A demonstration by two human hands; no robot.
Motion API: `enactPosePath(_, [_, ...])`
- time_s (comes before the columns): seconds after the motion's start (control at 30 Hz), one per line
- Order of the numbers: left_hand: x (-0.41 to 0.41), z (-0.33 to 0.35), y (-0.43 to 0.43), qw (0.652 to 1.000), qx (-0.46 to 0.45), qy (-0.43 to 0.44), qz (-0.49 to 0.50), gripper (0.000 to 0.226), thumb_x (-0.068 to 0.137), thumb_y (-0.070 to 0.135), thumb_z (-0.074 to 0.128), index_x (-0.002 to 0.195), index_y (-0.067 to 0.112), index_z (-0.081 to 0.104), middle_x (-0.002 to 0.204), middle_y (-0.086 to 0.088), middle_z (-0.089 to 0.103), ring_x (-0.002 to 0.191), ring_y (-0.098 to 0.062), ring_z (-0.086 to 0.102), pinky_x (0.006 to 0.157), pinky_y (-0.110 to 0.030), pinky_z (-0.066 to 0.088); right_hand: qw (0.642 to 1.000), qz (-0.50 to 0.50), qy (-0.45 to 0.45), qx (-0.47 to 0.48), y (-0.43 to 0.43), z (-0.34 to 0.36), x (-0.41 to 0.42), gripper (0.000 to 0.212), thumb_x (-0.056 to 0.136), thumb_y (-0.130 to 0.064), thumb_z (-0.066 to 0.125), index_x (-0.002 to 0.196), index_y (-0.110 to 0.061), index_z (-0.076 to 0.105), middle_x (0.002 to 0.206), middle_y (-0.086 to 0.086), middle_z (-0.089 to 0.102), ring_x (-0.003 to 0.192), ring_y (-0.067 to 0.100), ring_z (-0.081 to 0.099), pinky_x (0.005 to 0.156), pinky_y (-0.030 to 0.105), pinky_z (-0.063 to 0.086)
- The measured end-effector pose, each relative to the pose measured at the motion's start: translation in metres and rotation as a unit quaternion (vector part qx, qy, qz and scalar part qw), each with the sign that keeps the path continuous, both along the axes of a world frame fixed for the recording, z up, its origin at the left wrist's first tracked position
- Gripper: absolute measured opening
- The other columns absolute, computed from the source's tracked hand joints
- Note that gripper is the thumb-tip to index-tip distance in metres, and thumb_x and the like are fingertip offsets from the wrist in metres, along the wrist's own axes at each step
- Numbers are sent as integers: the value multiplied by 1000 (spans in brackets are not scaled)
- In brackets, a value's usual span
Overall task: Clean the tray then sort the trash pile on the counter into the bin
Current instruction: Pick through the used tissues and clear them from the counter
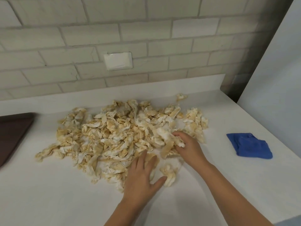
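Note:
A wide pile of crumpled, tan-stained white paper scraps [114, 132] covers the middle of the white counter [48, 193]. My left hand [141, 175] lies flat on the pile's near edge with straight fingers, its thumb beside a loose wad [170, 174]. My right hand [189, 145] grips a bunch of scraps at the pile's right side, fingers curled around them. The dark brown tray [11, 132] sits at the far left, partly cut off by the frame. No bin is in view.
A folded blue cloth [250, 145] lies on the counter to the right. A white brick wall with a white outlet plate [118, 61] stands behind. A pale panel [276, 70] rises at the right edge.

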State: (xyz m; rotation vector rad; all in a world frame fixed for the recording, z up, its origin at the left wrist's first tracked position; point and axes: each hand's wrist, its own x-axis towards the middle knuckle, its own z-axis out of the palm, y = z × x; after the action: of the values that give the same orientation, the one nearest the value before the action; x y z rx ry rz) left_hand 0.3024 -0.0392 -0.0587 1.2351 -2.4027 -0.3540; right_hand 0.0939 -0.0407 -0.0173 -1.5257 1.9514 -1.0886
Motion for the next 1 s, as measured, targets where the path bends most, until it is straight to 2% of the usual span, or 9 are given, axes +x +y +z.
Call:
enactPosePath(0.13, [-14, 0, 5, 1000, 26, 6, -4, 69, 84, 74, 26, 143, 39, 27, 152, 5, 29, 136, -19, 30, 106, -46, 34, 993, -26, -103, -49, 10, 20, -12, 36, 86, -3, 57, 111, -27, 59, 113, -12, 60, 103, 0, 54, 88, 20, 44])
enactPosePath(0.27, [-36, 2, 12, 998, 20, -55, 6, 83, 71, 86, 36, 138, 37, 39, 142, -5, 43, 130, -30, 38, 100, -51, 38, 984, -77, -134, -87, 17, 33, -27, 34, 86, -1, 53, 98, -33, 58, 104, -18, 59, 94, -12, 53, 75, -2, 36])
enactPosePath(0.37, [-48, -2, 8, 996, -14, -90, 11, 52, 75, 61, 47, 119, 35, 55, 127, -4, 56, 116, -35, 53, 86, -52, 48, 983, -97, -125, -91, 25, 37, -40, 42, 86, 0, 52, 106, -35, 60, 107, -24, 55, 97, -9, 52, 77, -5, 33])
enactPosePath(0.47, [-45, -9, 2, 998, -41, -52, -4, 34, 69, 34, 47, 98, 30, 63, 112, 5, 62, 109, -24, 53, 78, -41, 51, 987, -98, -89, -96, 36, 40, -57, 51, 88, 0, 49, 118, -39, 60, 108, -19, 50, 101, -11, 49, 83, -2, 35])
enactPosePath(0.67, [-34, 6, 3, 997, -18, 61, 31, 44, 73, 19, 45, 114, 23, 59, 94, 6, 58, 78, -11, 55, 58, -17, 40, 995, -96, -23, -34, 55, 35, -87, 47, 86, 0, 52, 93, -44, 68, 105, -19, 49, 84, -5, 53, 65, 6, 41])
enactPosePath(0.77, [-40, 22, -2, 994, -21, 98, 37, 39, 79, 22, 37, 101, 21, 69, 85, 4, 54, 69, -11, 55, 45, -16, 36, 996, -77, 38, 21, 60, 22, -89, 35, 86, -4, 53, 93, -34, 71, 105, -15, 52, 85, -4, 54, 67, 9, 41])
enactPosePath(0.87, [-60, 37, -7, 995, -45, 77, 40, 35, 79, 29, 40, 92, 17, 70, 83, 1, 53, 65, -15, 55, 42, -15, 29, 993, -28, 86, 72, 66, 5, -82, 27, 86, -14, 54, 97, -33, 70, 114, -13, 47, 90, 6, 55, 74, 23, 44])
enactPosePath(0.93, [-77, 41, -16, 997, -57, 39, 36, 40, 81, 44, 42, 93, 15, 66, 89, -3, 50, 71, -18, 54, 46, -20, 33, 990, -1, 112, 91, 70, -6, -71, 31, 80, -31, 49, 106, -31, 67, 126, -9, 44, 107, 13, 53, 84, 29, 44])
enactPosePath(1.0, [-89, 40, -30, 999, -37, -15, 15, 62, 80, 69, 39, 103, 15, 59, 105, -5, 48, 90, -20, 52, 59, -27, 43, 980, 18, 181, 76, 73, -22, -59, 46, 76, -48, 45, 112, -27, 65, 132, 1, 46, 116, 21, 51, 89, 36, 44])
